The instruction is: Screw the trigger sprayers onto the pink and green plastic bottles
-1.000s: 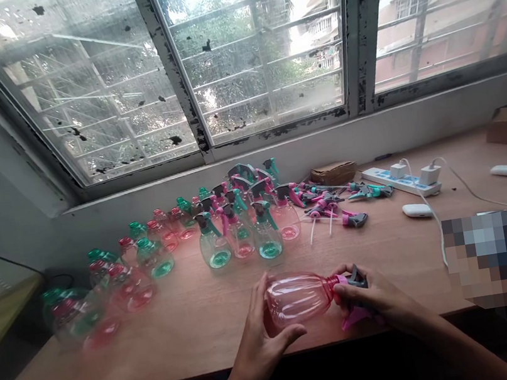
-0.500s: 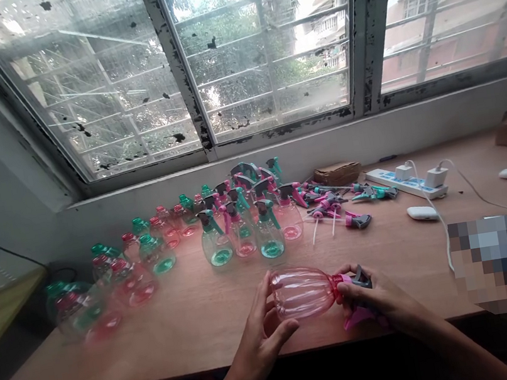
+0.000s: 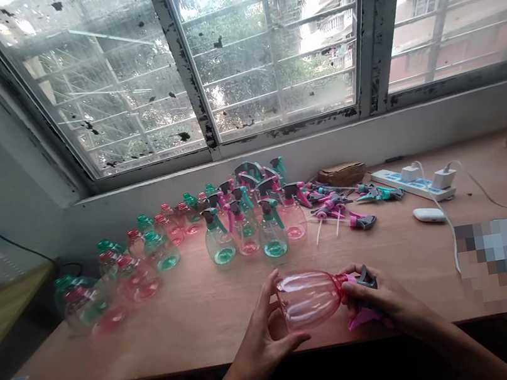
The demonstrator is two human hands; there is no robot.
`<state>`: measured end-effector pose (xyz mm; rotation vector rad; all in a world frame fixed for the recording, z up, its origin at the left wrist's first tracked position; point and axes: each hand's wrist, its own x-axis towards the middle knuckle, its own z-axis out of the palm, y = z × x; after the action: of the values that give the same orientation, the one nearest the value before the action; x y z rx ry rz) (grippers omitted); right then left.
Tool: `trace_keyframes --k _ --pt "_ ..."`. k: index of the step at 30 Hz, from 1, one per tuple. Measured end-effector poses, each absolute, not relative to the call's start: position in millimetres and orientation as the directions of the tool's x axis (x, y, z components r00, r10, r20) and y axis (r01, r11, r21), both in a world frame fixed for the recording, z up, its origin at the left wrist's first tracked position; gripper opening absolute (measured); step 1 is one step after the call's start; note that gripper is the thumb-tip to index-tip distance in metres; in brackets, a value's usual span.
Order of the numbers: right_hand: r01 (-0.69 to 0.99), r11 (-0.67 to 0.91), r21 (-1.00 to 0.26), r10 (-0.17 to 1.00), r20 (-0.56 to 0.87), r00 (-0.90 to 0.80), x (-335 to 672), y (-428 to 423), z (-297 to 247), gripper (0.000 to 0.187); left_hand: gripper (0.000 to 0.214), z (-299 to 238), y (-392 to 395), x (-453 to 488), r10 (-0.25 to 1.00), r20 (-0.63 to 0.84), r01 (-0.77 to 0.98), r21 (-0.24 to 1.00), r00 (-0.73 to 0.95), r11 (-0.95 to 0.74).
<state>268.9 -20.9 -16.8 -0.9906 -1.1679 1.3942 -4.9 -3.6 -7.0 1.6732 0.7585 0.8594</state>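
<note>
Right at the centre of it, a clear pink ribbed plastic bottle (image 3: 308, 299) lies on its side in the person's hands, over the near edge of the brown wood-toned surface (image 3: 196, 313), base to the left, neck to the right. At the neck sits a grey-and-pink plastic trigger spray head (image 3: 366, 278), and the right hand (image 3: 384, 297) has it, fingers closed around neck and head together. Over at the base, the left hand (image 3: 262, 335) is cupped, fingers curved about that end, fingertips at the upper rim, thumb below; how firmly they grip, I cannot tell. Just beyond, a cluster of clear green and pink bottles with trigger heads (image 3: 273, 234) stands upright. To its left, a staggered line of open-necked clear green and pink bottles (image 3: 140, 277) runs back toward the wall. On the other side, a loose heap of pink, teal and grey spray heads (image 3: 329, 204) sprawls, some with pale tubes showing, a flat brown packet (image 3: 342, 174) just behind. Farther right, a long white power strip (image 3: 412, 185) carries two white plugs, a small white rounded case (image 3: 430, 215) near it. Behind everything, barred windows with peeling grey frames (image 3: 271, 54).
</note>
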Motion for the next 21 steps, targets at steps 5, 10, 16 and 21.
trace_keyframes --k 5,10,16,21 --pt "-0.205 -0.014 -0.979 0.992 0.013 -0.129 267.2 -23.6 -11.8 0.041 0.097 -3.7 -4.9 -3.4 0.794 0.215 0.077 0.947 0.569 -0.312" --pt "-0.178 -0.017 -0.984 0.992 0.006 -0.126 266.5 -23.8 -9.4 0.041 0.096 1.6 -5.9 -1.4 0.806 0.2 0.061 0.958 0.557 -0.279" --pt "-0.213 -0.013 -0.977 0.993 0.012 -0.114 267.6 -23.3 -11.1 0.041 0.088 -1.7 -5.7 -2.0 0.801 0.254 0.069 0.937 0.542 -0.343" --pt "-0.217 -0.013 -0.976 0.99 0.018 -0.143 268.3 -23.4 -14.2 0.039 0.101 -2.3 -4.6 -1.0 0.828 0.207 0.062 0.958 0.52 -0.279"
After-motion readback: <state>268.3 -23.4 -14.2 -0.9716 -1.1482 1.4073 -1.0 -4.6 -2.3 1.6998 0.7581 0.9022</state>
